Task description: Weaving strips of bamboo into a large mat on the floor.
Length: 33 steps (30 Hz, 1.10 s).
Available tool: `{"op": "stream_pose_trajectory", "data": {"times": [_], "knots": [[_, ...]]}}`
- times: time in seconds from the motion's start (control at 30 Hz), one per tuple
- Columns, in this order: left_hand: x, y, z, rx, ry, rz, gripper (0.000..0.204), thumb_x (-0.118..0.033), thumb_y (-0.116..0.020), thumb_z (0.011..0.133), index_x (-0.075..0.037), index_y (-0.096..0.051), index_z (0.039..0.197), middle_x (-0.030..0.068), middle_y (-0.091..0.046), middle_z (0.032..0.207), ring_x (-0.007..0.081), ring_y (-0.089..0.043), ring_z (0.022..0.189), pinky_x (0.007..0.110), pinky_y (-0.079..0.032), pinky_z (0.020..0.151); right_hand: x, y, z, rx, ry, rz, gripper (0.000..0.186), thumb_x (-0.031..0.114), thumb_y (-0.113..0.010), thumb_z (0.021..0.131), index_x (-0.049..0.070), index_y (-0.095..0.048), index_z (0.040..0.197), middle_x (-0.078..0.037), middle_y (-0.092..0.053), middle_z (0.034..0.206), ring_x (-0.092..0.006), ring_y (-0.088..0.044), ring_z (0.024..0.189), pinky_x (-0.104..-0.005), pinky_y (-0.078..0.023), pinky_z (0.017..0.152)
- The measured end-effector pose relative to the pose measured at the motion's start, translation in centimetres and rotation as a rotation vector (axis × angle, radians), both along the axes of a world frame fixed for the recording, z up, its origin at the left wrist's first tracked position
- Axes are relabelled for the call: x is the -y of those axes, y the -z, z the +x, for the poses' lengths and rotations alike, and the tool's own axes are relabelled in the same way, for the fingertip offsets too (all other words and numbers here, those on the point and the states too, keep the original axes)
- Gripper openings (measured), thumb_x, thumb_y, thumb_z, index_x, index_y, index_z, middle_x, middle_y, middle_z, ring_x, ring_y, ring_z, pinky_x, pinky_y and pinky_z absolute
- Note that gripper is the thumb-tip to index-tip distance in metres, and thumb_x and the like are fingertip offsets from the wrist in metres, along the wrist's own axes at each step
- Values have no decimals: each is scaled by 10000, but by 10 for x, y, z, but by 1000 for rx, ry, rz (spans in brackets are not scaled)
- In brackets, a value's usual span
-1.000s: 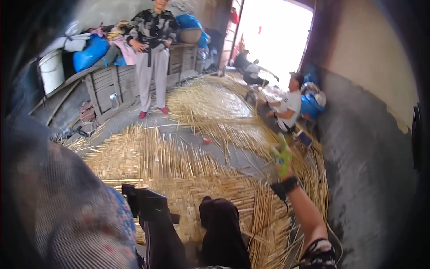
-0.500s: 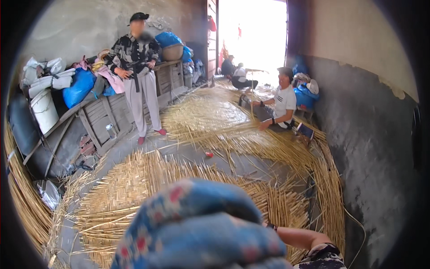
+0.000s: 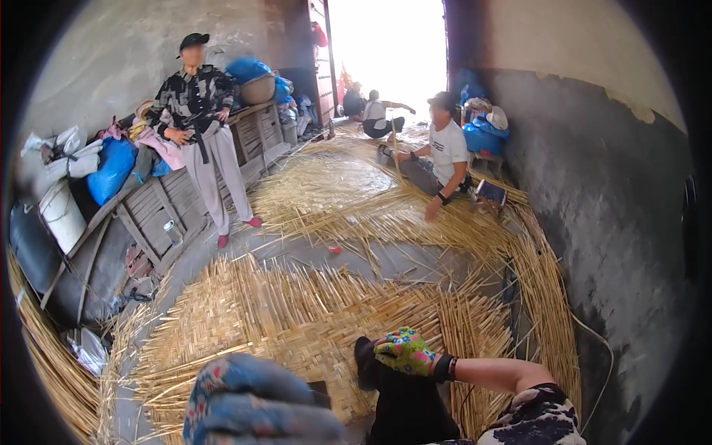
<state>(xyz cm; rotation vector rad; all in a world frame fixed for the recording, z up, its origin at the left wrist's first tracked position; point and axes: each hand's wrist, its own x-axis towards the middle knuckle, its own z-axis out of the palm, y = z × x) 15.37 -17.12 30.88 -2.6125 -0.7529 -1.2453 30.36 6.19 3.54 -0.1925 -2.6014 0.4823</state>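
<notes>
My left hand (image 3: 252, 404), in a blue glove with red flowers, is close up at the lower edge and smeared by motion; I cannot make out its grip. Behind its fingers a small dark, flat patch (image 3: 320, 393) shows in part. My right hand (image 3: 404, 351) wears a yellow-green flowered glove and rests over my bent, black-clad leg (image 3: 411, 411), its fingers lying across the cloth. Beneath and beyond both hands spreads a partly woven straw-coloured mat (image 3: 289, 319), with loose strip ends sticking out along its far side.
A seated person (image 3: 449, 152) works among loose strips (image 3: 319, 185) farther off; another person (image 3: 194, 111) stands at left. Long strips (image 3: 552, 311) line the right wall. Bags and a white bucket (image 3: 63, 215) crowd the left wall. Two more people sit near the bright doorway (image 3: 386, 52).
The blue-gloved left hand has dropped down and left, uncovering my right hand and leg. The whole view has shifted a little. The seated person's arm has moved slightly.
</notes>
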Motion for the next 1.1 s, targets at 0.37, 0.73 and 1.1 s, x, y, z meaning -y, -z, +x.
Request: {"op": "stream_pose_trajectory", "data": {"times": [0.37,0.73,1.1], "knots": [[-12,207,-94,133,-1064,-316,300,-208,-697,585,-101,-580,840,85,-561,898,269,-511,892,362,-383,804,-21,-79,-10,-103,-39,92,587,423,-563,733,166,-403,1236,-141,-378,1262,-321,-367,1147,-395,-330,916],[31,271,-102,102,-1370,-560,417,-328,-717,605,-104,-596,935,152,-515,1057,307,-466,1003,390,-374,866,7,-251,-81,-1179,-44,772,583,418,-511,762,162,-361,1264,-128,-274,1335,-316,-240,1232,-430,-174,1002],[30,281,-107,148,-1432,-546,390,-308,-710,619,-102,-597,930,141,-522,1058,297,-483,991,388,-381,855,-85,-29,-140,734,-385,269,350,212,-543,761,74,-521,1082,-98,-521,1121,-224,-497,1008,-329,-410,812]]}}
